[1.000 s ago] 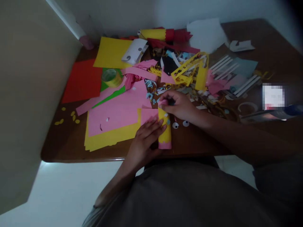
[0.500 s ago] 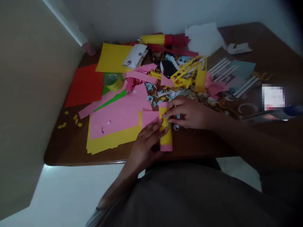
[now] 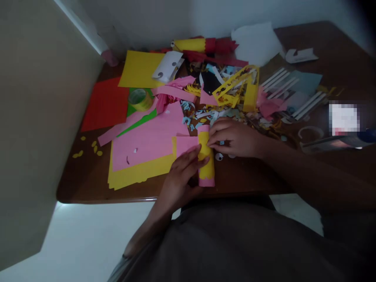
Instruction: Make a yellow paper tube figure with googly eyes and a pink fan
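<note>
A small paper tube (image 3: 206,170), yellow with pink ends, lies lengthwise near the front edge of the table. My left hand (image 3: 183,168) grips it from the left, with fingertips resting on the yellow band. At the tube's right edge, my right hand (image 3: 235,137) has its thumb and fingers drawn together; whatever may be between the fingertips is hidden. Just below that hand sits a googly eye (image 3: 219,156). Pink paper (image 3: 147,137) over yellow sheets (image 3: 141,177) lies left of the tube, a small pink piece reaching partly under my left hand.
Coloured scraps (image 3: 202,113) are heaped beyond my hands. A tape roll (image 3: 140,100) stands at the left near red paper (image 3: 105,103). Yellow ovals (image 3: 94,147) lie at the left edge. Another paper tube (image 3: 189,45) lies at the back, and a clear tape ring (image 3: 310,134) at the right.
The fingers of my right hand have drawn back from the tube's top to its right edge, uncovering more of the yellow band. My left hand keeps its hold.
</note>
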Motion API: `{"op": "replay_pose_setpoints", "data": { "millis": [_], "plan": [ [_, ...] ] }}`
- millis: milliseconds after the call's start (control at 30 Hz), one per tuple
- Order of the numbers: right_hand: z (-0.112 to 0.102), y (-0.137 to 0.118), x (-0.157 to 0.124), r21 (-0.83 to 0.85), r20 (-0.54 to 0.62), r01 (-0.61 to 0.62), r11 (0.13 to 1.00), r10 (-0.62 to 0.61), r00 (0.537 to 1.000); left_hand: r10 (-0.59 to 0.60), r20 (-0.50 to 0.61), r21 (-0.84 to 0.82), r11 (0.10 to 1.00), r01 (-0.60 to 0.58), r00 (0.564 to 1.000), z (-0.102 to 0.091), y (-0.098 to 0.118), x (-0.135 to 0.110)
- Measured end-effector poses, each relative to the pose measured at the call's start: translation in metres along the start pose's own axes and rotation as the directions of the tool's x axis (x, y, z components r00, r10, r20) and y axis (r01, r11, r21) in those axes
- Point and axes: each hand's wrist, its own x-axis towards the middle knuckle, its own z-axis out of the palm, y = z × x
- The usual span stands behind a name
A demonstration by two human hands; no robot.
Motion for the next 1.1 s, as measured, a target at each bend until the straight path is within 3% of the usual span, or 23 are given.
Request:
{"op": "replay_pose_setpoints", "data": {
  "millis": [133, 233, 400, 500, 633, 733, 933, 1100],
  "plan": [
    [-0.003, -0.007, 0.001, -0.014, -0.011, -0.080, 0.997, 0.080, 0.997, -0.008, 0.009, 0.001, 1.000, 0.008, 1.000, 0.000, -0.001, -0.001],
    [-0.017, -0.008, -0.002, -0.035, -0.058, -0.208, 0.978, 0.205, 0.977, -0.017, 0.005, -0.004, 1.000, 0.017, 1.000, 0.000, -0.001, -0.001],
    [-0.048, -0.011, -0.015, -0.300, -0.114, -0.503, 0.811, 0.493, 0.863, -0.062, 0.006, -0.040, 0.997, 0.063, 0.998, -0.001, 0.001, -0.003],
    [-0.054, -0.024, -0.019, -0.384, -0.146, -0.585, 0.714, 0.579, 0.802, -0.071, 0.015, -0.053, 0.996, 0.071, 0.997, -0.002, 0.001, -0.003],
    [-0.038, -0.045, -0.015, -0.356, 0.129, -0.476, 0.804, 0.547, 0.827, -0.016, 0.000, -0.043, 0.999, 0.015, 1.000, -0.001, -0.001, -0.001],
    [-0.019, -0.054, -0.009, -0.382, 0.276, -0.415, 0.826, 0.530, 0.801, 0.017, 0.006, -0.025, 1.000, -0.017, 1.000, 0.000, -0.001, 0.001],
    [0.000, -0.058, -0.003, -0.393, 0.284, -0.424, 0.816, 0.546, 0.788, -0.012, 0.016, 0.002, 1.000, 0.012, 1.000, -0.003, 0.002, 0.000],
    [-0.009, -0.044, -0.007, -0.428, 0.213, -0.452, 0.782, 0.574, 0.791, -0.009, 0.014, 0.009, 1.000, 0.009, 1.000, -0.002, 0.002, 0.000]
  ]
}}
